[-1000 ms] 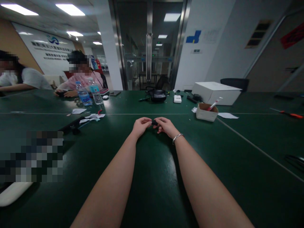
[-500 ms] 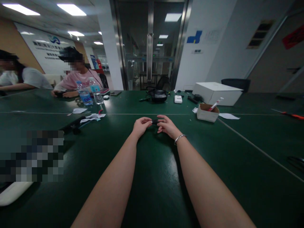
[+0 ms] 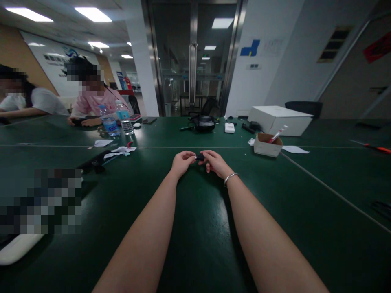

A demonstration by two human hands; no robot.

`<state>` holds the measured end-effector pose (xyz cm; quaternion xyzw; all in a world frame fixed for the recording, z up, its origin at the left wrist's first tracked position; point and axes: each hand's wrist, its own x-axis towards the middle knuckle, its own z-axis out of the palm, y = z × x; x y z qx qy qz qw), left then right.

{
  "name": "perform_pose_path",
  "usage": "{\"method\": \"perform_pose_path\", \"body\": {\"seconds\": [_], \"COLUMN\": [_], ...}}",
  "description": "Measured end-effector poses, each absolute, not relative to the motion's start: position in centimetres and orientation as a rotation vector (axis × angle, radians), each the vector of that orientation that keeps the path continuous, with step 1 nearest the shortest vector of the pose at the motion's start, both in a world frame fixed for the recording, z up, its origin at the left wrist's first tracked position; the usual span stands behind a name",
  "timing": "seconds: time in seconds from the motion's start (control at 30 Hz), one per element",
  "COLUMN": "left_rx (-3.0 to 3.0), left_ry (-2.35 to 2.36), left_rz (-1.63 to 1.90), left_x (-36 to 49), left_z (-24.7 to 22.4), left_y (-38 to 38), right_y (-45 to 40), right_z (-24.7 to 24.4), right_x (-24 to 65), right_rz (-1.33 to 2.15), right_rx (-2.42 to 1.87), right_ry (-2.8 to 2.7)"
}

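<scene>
Over the green table, both of my hands meet at a small black piece with a silvery end, too small to name surely. My left hand pinches its silvery end between thumb and fingertips. From the other side, my right hand, with a silver bracelet on the wrist, closes thumb and forefinger on the black end. The other right fingers curl below. My fingertips hide part of the piece.
To the right stand a small open carton holding a clear tube and a larger white box. A black pan-like device lies straight ahead. Two water bottles stand left, near a person in pink. Crumpled paper lies closer.
My right fingers were spread around the black end and have closed in on it, shifting slightly left. My left hand keeps its pinch in almost the same place.
</scene>
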<state>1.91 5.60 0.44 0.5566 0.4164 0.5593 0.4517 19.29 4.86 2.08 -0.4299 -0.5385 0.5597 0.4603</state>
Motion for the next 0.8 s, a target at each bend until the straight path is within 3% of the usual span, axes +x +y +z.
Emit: {"method": "perform_pose_path", "body": {"seconds": [0.1, 0.37, 0.8], "left_rx": [1.366, 1.342, 1.314], "left_ry": [1.03, 1.024, 1.023], "left_rz": [1.389, 1.396, 1.397], "left_x": [1.93, 2.08, 2.18], "left_z": [0.5, 0.73, 0.99], "left_y": [5.64, 5.38, 5.22], "right_y": [4.63, 4.7, 4.91], "right_z": [2.3, 2.26, 1.95], "right_x": [19.53, 19.18, 19.23], "right_rz": [1.438, 1.401, 1.399], "right_rx": [-0.909, -1.057, -0.943], "right_ry": [-1.368, -1.299, -1.354]}}
